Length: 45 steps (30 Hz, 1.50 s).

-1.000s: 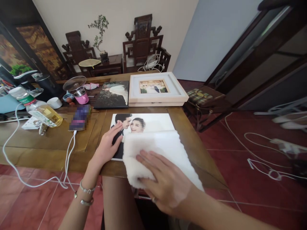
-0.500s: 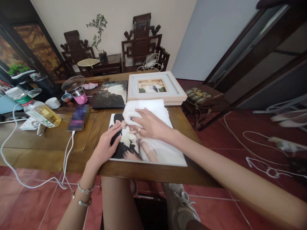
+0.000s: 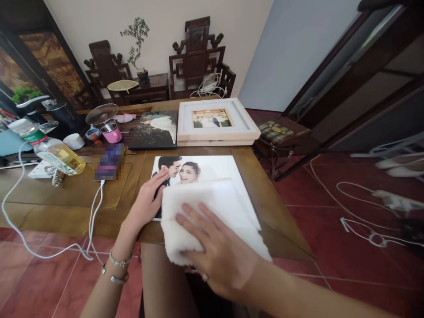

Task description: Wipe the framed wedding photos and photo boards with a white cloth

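Head view: clock face set on the print (image 3: 215, 168), 12 farthest from the person;
Right hand (image 3: 220, 254): nearest, toward 6 o'clock; fingers spread over the white cloth (image 3: 202, 192); cannot tell whether the thumb pinches it;
White cloth: folded, over the print's near part; reaches past the near edge of the worktop (image 3: 278, 212);
Left hand (image 3: 147, 201): 9 o'clock; fingers extended and resting on the print's left side, thumb set apart, gripping nothing;
Print: face up on the worktop, two heads showing beyond the cloth;
Phone (image 3: 108, 162): between 9 and 10;
Dark panel (image 3: 154, 131): near 11;
Pale frame (image 3: 212, 106): 12, just beside the dark panel;
Chair (image 3: 198, 57): 12, beyond the worktop
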Each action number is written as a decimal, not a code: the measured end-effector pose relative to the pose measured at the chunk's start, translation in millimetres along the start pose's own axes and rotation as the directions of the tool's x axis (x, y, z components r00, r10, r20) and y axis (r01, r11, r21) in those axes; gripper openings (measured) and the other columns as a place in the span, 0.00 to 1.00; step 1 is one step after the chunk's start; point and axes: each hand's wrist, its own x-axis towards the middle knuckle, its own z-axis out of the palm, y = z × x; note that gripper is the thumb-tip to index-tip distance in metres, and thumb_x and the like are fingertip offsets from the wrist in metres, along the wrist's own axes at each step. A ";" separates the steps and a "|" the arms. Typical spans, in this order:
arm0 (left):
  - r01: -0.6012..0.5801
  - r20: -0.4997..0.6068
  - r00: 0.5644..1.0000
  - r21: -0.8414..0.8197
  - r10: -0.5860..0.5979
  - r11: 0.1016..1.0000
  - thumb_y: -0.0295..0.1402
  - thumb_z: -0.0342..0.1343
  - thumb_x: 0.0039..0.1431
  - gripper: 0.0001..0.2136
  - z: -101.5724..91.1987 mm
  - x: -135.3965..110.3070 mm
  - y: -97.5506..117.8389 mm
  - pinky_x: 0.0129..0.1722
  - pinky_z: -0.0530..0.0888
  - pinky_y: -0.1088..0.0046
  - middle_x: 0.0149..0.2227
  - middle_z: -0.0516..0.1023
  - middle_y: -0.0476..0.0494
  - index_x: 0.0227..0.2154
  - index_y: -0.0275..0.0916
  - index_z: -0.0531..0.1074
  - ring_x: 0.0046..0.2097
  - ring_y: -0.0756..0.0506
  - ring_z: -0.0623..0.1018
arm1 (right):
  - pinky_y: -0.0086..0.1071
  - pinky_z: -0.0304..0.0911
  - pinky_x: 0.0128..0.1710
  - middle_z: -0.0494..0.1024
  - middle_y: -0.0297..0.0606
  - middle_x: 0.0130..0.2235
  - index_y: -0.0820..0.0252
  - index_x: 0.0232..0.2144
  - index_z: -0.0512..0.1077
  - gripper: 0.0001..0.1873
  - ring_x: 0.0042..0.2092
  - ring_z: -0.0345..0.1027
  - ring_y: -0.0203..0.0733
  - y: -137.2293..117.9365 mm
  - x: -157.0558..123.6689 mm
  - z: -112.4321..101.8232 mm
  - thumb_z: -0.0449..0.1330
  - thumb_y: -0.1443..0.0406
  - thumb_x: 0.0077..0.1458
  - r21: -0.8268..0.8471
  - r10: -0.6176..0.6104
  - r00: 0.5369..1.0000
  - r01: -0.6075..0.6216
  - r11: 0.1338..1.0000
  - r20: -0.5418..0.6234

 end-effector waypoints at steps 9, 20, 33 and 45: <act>-0.007 -0.012 1.000 -0.004 0.007 1.000 0.33 0.45 0.67 0.19 1.6 0.3 -1.2 0.66 0.60 0.55 0.63 0.67 0.36 0.57 0.36 0.70 0.66 0.41 0.64 | 0.56 0.51 0.63 0.68 0.49 0.61 0.57 0.49 0.75 0.21 0.65 0.53 0.58 53.0 18.1 -11.4 0.57 0.71 0.53 -0.072 0.232 0.971 -0.236 0.969 -0.054; 0.002 -0.255 0.961 -0.369 -0.103 0.929 0.47 0.35 0.69 0.26 0.1 -8.1 -0.6 0.68 0.52 0.56 0.67 0.60 0.45 0.63 0.43 0.61 0.68 0.40 0.58 | 0.60 0.43 0.63 0.64 0.50 0.64 0.57 0.50 0.75 0.19 0.66 0.49 0.61 41.8 58.3 -3.5 0.56 0.69 0.56 -0.056 -0.003 0.997 0.008 0.998 0.080; 0.003 0.002 1.000 0.022 -0.003 1.000 0.38 0.47 0.68 0.19 0.1 -2.1 5.4 0.65 0.61 0.54 0.61 0.69 0.39 0.55 0.38 0.72 0.65 0.40 0.65 | 0.52 0.50 0.63 0.72 0.45 0.58 0.57 0.42 0.75 0.17 0.64 0.57 0.49 53.0 -14.9 -20.3 0.51 0.72 0.55 0.024 0.162 0.984 -0.160 0.987 -0.080; 0.001 -0.030 1.000 0.078 0.001 0.997 0.35 0.49 0.66 0.16 2.0 -1.3 0.4 0.62 0.66 0.54 0.57 0.74 0.36 0.51 0.36 0.75 0.61 0.39 0.71 | 0.34 0.59 0.41 0.80 0.39 0.39 0.57 0.38 0.72 0.15 0.43 0.70 0.47 99.4 119.3 -18.5 0.47 0.60 0.67 0.128 0.291 0.955 -0.282 0.951 -0.055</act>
